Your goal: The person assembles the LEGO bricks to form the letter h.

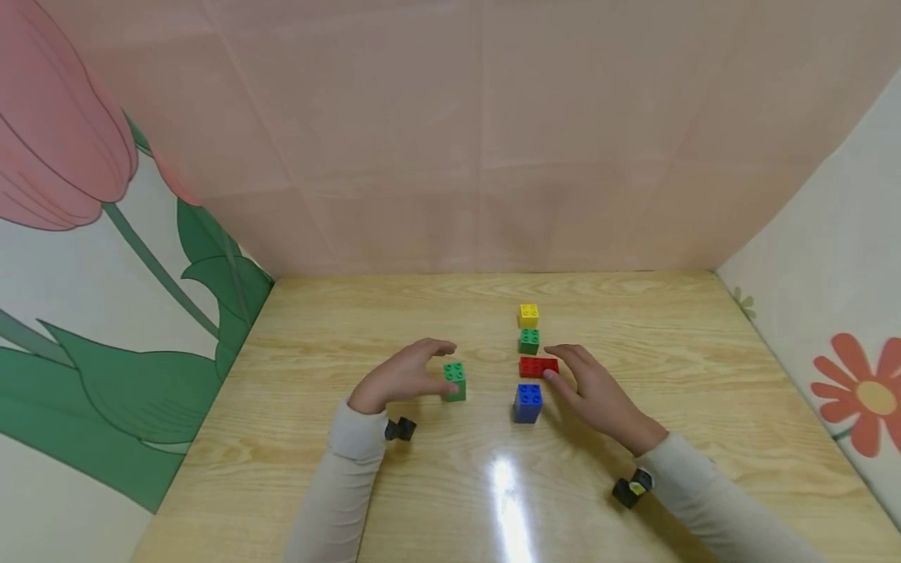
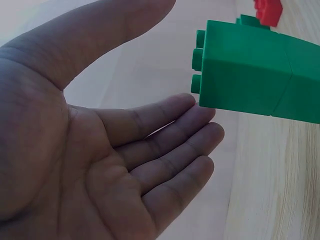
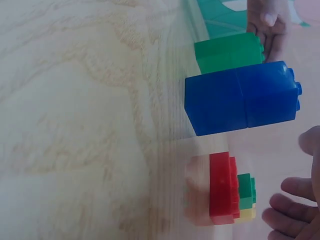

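My left hand (image 1: 401,379), thumb spread from the fingers, hovers around the top of a stack of two green bricks (image 1: 457,389). In the left wrist view a gap shows between the palm (image 2: 95,170) and that stack's studs. On the other side, my right hand (image 1: 598,396) hangs over the right end of a flat red brick (image 1: 533,367), fingers loosely bent and holding nothing. A stack of two blue bricks (image 3: 240,100) stands upright just nearer than the red one, left of the right thumb.
Behind the red brick, a small green brick (image 1: 529,341) and a yellow brick (image 1: 529,316) line up toward the back of the wooden table (image 1: 338,313). A pink wall (image 1: 479,156) closes off the far edge; flower-patterned panels stand left and right.
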